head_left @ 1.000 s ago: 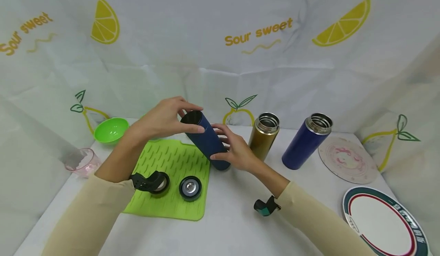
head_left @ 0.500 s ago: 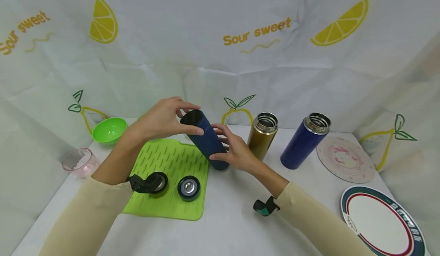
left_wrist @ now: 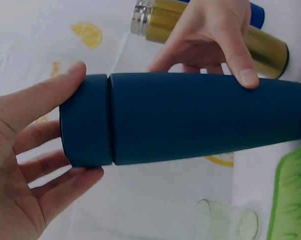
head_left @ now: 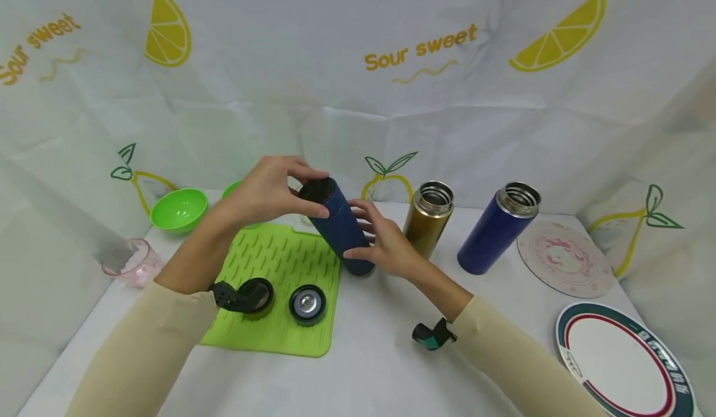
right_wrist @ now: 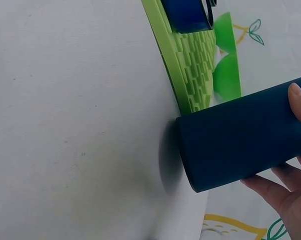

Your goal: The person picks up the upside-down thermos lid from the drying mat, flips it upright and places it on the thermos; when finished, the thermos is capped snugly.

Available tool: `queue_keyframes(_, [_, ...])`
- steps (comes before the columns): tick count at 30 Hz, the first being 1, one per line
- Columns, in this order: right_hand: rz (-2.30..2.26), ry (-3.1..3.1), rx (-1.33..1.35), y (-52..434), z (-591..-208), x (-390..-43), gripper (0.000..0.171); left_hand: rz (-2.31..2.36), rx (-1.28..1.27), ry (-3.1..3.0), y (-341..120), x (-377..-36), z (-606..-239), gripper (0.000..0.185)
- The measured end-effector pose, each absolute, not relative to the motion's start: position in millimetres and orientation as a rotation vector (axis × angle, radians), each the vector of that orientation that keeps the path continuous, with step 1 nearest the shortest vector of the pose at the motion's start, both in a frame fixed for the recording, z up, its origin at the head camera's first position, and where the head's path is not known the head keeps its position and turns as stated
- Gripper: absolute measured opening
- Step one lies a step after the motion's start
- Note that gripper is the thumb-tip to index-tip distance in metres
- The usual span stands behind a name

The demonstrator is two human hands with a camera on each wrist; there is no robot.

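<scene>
A dark blue flask (head_left: 340,227) stands tilted at the right edge of a green ribbed mat (head_left: 268,280), its base on the white table (head_left: 369,355). The left hand (head_left: 263,193) curls round its cap (left_wrist: 85,120); the right hand (head_left: 386,246) grips the body lower down. Two loose lids (head_left: 306,304) lie on the mat. An open gold flask (head_left: 427,218) and an open blue flask (head_left: 498,227) stand just to the right.
</scene>
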State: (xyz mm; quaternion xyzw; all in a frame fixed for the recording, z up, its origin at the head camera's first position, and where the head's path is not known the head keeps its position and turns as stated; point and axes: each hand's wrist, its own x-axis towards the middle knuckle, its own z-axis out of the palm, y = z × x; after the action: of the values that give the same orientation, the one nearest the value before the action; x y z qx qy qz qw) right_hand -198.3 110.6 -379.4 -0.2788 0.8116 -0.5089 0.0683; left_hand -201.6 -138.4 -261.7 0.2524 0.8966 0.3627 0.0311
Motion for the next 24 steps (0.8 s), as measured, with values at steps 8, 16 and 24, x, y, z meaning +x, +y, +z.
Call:
queue_keyframes(8, [-1.521,2.448,-0.882,113,-377,-199,0.087,1.247,0.969,2.547,-148,-211,-264,0.062])
queue_keyframes(16, [-1.5,2.447,-0.896,110,-376,-197,0.086,1.253,0.987,2.42,-155,-215,-263,0.059])
queue_keyframes(24, [-1.486,2.455,-0.882,110,-378,-194,0.086,1.233,0.987,2.351,-157,-215,-263,0.059])
